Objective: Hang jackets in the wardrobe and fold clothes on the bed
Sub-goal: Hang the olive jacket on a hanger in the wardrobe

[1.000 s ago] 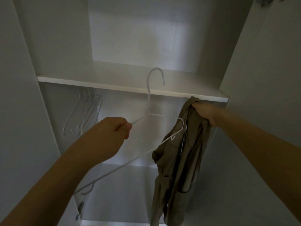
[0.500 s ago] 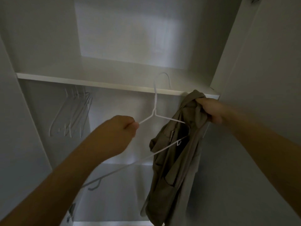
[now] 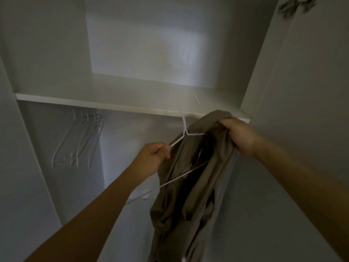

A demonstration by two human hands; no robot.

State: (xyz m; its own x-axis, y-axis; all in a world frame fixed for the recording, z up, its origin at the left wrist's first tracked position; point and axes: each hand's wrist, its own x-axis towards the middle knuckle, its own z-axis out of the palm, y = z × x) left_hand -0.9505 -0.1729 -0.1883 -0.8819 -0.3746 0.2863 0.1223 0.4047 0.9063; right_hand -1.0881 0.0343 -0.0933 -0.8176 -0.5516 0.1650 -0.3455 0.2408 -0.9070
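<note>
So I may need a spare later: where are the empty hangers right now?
In the head view, the empty hangers hang in a bunch at the left of the wardrobe, just under the shelf, well left of the left hand.

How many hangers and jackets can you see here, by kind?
White hanger in the left hand: 1
White hangers hanging at left: about 4, blurred
Olive jacket in the right hand: 1
Total: about 6

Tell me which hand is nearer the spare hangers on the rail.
Left. The left hand, gripping the white hanger, sits just right of the spare hangers; the right hand, holding the jacket, is farther right.
</note>
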